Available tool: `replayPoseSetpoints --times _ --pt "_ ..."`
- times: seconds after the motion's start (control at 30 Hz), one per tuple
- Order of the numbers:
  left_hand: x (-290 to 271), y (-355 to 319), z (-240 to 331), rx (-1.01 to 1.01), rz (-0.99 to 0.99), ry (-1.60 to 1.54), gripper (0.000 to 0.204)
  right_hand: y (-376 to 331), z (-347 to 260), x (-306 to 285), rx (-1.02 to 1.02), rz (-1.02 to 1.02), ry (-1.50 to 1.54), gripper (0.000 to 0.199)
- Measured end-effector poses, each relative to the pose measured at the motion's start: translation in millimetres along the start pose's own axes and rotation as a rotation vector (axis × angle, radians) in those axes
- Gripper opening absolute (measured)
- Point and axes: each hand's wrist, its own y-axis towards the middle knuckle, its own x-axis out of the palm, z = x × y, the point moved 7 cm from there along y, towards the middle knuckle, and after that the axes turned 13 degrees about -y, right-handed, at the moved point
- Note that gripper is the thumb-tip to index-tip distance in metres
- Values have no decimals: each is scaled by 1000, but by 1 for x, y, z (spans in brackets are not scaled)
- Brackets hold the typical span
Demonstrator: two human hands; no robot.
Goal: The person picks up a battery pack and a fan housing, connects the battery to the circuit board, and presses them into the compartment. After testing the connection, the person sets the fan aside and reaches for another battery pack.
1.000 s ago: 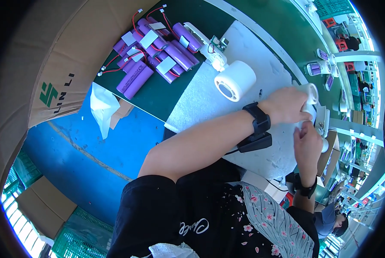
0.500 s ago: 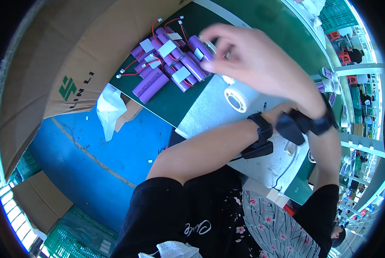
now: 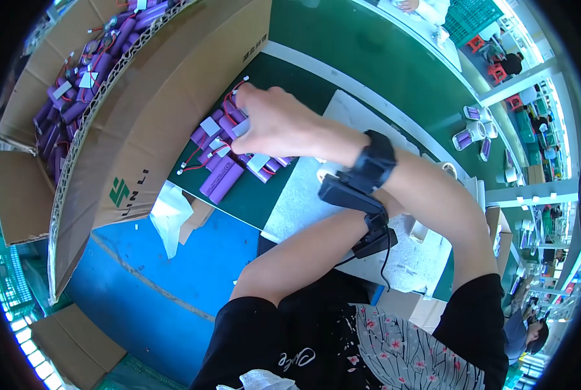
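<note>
At the far left, a large cardboard box [image 3: 164, 97] stands with its near wall toward the person, and a heap of loose cells [image 3: 118, 39] with purple sleeves fills what shows of its inside. Lower down on that side, a brown carton [image 3: 79, 348] sits beside green plastic crates [image 3: 131, 374], near the blue floor [image 3: 151, 260]. Next comes a thin white sheet [image 3: 171, 214], hanging just below the edge of the green desk [image 3: 258, 203]. On that desk, right beside the box wall, lie the purple cells [image 3: 222, 179] in a small pile, several bearing pale pads, with red and black leads ending in white plugs. The right hand [image 3: 274, 123] reaches across from the right and covers the upper part of this pile, thumb and fingers curved around either side of a padded cell; whether they grip it I cannot tell. Right of the pile, a white foam slab [image 3: 297, 207] rests on the desk, with a white round part [image 3: 329, 169] half hidden by the right wrist. Both wrists wear black bands with bulky black devices. The left hand [image 3: 389, 203] is over the slab, mostly covered by the right forearm, so its grasp cannot be made out. Just past that forearm, a white ring-shaped part [image 3: 447, 170] shows. Farther right, white units [image 3: 479, 132] fitted with purple cells lie in a cluster, and at lower right a co-worker [image 3: 517, 335] is partly visible.
</note>
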Motion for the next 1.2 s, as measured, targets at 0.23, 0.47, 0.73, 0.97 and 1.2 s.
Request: replayPoseSetpoints --times 0.23,0.47,0.73,0.97,1.2 --pt "10 3 -16 -178 -162 -48 20 -138 69 -74 64 26 976 73" --pt "1 6 -9 -218 -168 -201 21 -305 182 -75 241 464 1058 65" --pt "10 -5 -17 -476 -244 -255 34 -337 195 -4 484 695 295 18" --pt "9 -6 -15 -511 -54 -491 42 -333 176 0 246 724 58 33" --pt "9 -6 -17 -573 -121 -444 39 -333 179 1 281 718 44 35"
